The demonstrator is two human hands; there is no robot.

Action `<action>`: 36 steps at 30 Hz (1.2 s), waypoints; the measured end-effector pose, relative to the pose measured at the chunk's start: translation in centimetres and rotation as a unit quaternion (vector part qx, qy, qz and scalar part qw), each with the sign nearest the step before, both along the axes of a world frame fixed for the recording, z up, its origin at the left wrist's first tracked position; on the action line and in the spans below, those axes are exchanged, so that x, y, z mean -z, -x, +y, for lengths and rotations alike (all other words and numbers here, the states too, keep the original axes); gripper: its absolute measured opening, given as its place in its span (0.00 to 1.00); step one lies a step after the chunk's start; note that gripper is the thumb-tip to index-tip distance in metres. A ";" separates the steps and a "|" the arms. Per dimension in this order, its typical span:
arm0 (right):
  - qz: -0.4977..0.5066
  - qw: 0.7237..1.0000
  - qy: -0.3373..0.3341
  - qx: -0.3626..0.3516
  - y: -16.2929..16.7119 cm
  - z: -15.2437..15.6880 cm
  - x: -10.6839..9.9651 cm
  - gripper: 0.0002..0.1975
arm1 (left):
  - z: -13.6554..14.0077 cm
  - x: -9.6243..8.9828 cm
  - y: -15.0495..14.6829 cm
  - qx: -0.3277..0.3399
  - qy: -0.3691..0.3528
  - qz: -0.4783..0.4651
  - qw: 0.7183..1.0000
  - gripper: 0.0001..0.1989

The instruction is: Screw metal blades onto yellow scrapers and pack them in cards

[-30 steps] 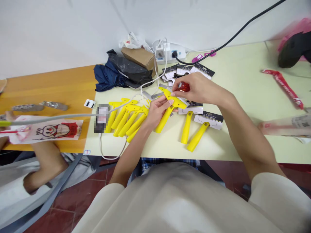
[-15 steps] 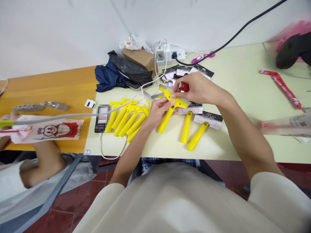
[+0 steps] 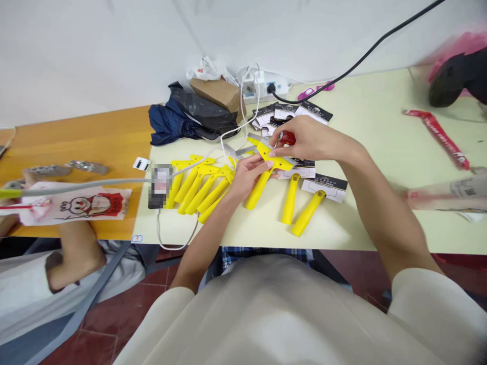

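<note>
The scraper (image 3: 261,186) is bright yellow and T-shaped, with a plain tapering handle, a broad flat head with small dark holes and a grey metal blade along the head's far side. It is held over the middle of the pale tabletop (image 3: 384,126), its handle slanting toward the front edge. The left hand (image 3: 245,177) grips it where handle meets head, thumb on top. The right hand (image 3: 306,137) is closed around a red handle (image 3: 288,138), fingertips at the scraper's head; the lower end of that red tool cannot be made out. More yellow scrapers (image 3: 193,193) lie in an overlapping row toward the tabletop's left edge, and two yellow handles (image 3: 290,200) point at the front edge, their upper ends at black-and-white cards (image 3: 323,188). More such cards (image 3: 314,112) are heaped near the back edge; their black bands carry pale print too small to read. By the left edge, a dark package's label (image 3: 162,180) is pixelated. A small blue-framed sticker (image 3: 137,239) sits at the front left corner, its mark unclear. Toward the right edge, a red wrapper (image 3: 443,139) bears illegible white lettering. A crowned snowman is printed on a white bag (image 3: 76,205) beyond the left edge.
</note>
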State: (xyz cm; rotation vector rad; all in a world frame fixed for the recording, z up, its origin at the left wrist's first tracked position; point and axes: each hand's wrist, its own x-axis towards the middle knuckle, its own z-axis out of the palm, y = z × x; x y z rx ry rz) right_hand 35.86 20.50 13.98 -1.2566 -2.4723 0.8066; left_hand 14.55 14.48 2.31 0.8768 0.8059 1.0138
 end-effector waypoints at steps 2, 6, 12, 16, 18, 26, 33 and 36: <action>0.001 1.000 0.001 -0.004 0.0 0.0 -0.1 0.13 | 0.1 -0.1 0.0 -0.008 0.006 0.008 1.000 0.25; 0.002 0.998 -0.048 0.034 -0.2 -0.1 0.0 0.16 | 0.6 -0.6 0.7 -0.064 0.001 0.012 0.998 0.22; -0.070 0.994 -0.077 0.025 0.1 0.4 1.8 0.05 | 1.2 -1.1 3.1 -0.202 -0.049 -0.014 0.978 0.22; -0.138 0.987 -0.016 -0.077 1.6 0.6 4.0 0.05 | 1.0 -0.5 3.7 -0.248 -0.049 -0.011 0.967 0.22; -0.158 0.982 0.003 -0.108 2.3 0.7 4.9 0.04 | 0.9 -0.2 3.6 -0.251 -0.041 -0.003 0.967 0.19; -0.176 0.975 0.032 -0.131 3.1 1.1 7.1 0.06 | 0.3 -0.1 2.6 -0.212 -0.001 -0.013 0.977 0.16; -0.180 0.974 0.028 -0.136 2.5 1.3 6.2 0.08 | 0.1 0.3 2.3 -0.202 0.014 -0.091 0.975 0.15; -0.173 0.978 0.022 -0.118 1.6 1.3 4.9 0.08 | 0.2 0.3 2.3 -0.203 0.018 -0.096 0.974 0.15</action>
